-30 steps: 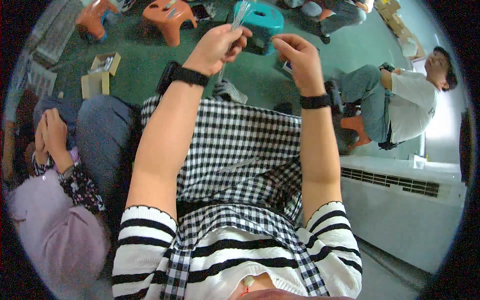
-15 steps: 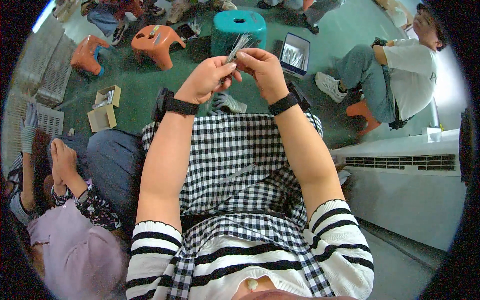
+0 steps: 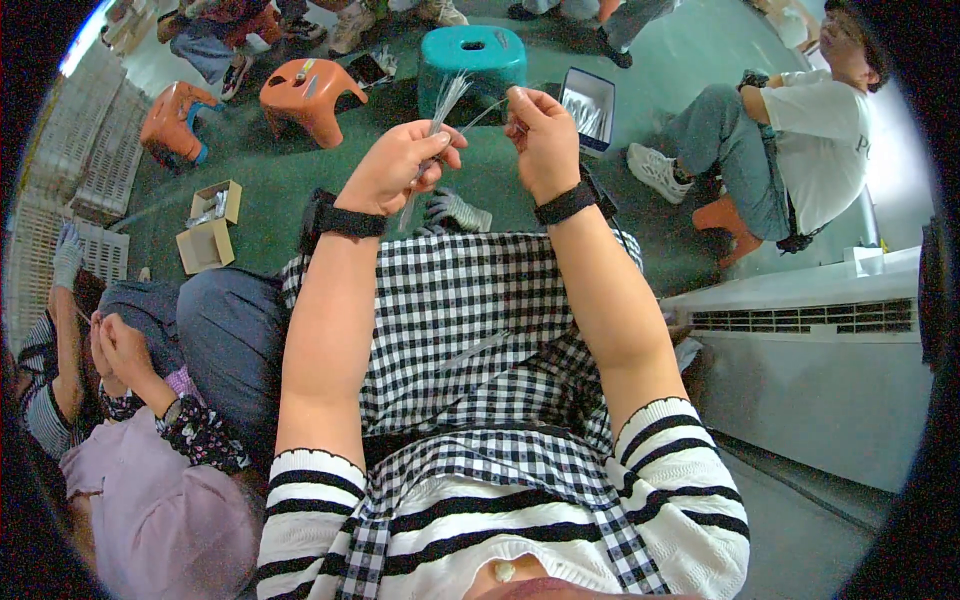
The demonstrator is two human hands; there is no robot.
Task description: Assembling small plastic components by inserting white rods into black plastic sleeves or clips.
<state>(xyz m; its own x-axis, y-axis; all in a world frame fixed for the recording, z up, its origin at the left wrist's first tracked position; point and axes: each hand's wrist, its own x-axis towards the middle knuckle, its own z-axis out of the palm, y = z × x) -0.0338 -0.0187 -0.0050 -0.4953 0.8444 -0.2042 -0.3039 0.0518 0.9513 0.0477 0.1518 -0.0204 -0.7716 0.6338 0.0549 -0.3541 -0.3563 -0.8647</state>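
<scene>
Head view: left hand (image 3: 408, 165) closed round a bundle of thin, silvery, wire-like strands (image 3: 450, 98), past the lap; right hand (image 3: 543, 140) pinching one thin, pale strand (image 3: 485, 113). Looks like singling-out (my read); next move calls for a firm pinch. Partial dark lettering (image 3: 862, 146), right, on a white short-sleeved T-shirt (image 3: 815, 115).

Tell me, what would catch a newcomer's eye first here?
Probably the left hand, above the picture's middle, gripping a bundle of thin pale strands, while the right hand beside it pinches a single strand. Just beyond stands a bright teal stool, with an orange stool to its left. Below, a black-and-white checked apron fills the centre.
</scene>
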